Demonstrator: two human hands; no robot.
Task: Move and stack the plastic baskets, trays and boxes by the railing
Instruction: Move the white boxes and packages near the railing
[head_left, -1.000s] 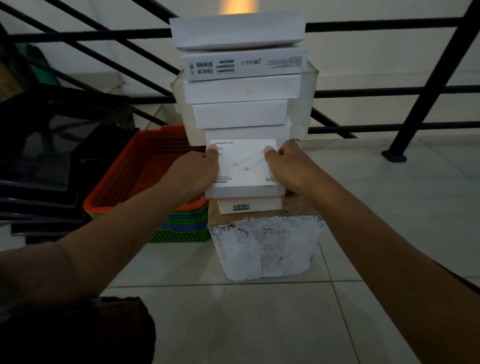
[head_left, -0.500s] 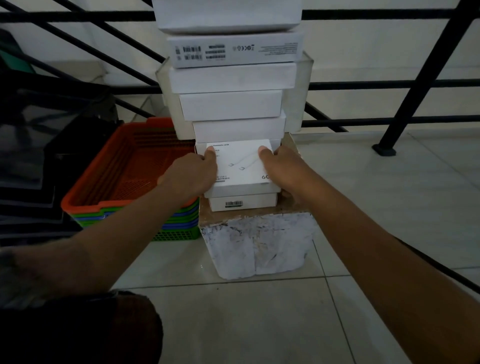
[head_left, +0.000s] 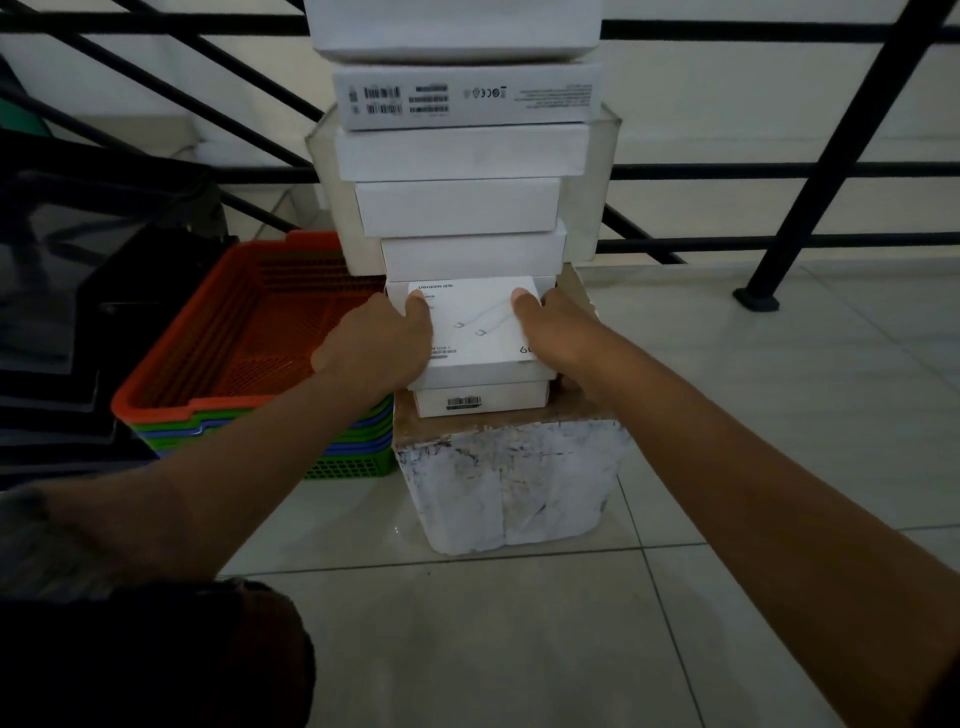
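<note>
White cardboard cable box (head_left: 475, 332), low in the tall pile on the paint-worn block (head_left: 511, 478) by the black railing (head_left: 779, 171), we clasp with left hand (head_left: 382, 348) and right hand (head_left: 553, 330), thumbs on top, probably to square it.

Indoor stair landing: black railing (head_left: 727, 171), tiled floor (head_left: 519, 649), stacked baskets (head_left: 249, 374).

Counted eight white boxes (head_left: 457, 208) in the tower, plus one orange basket (head_left: 249, 332) nested on several green and blue ones left of it.
</note>
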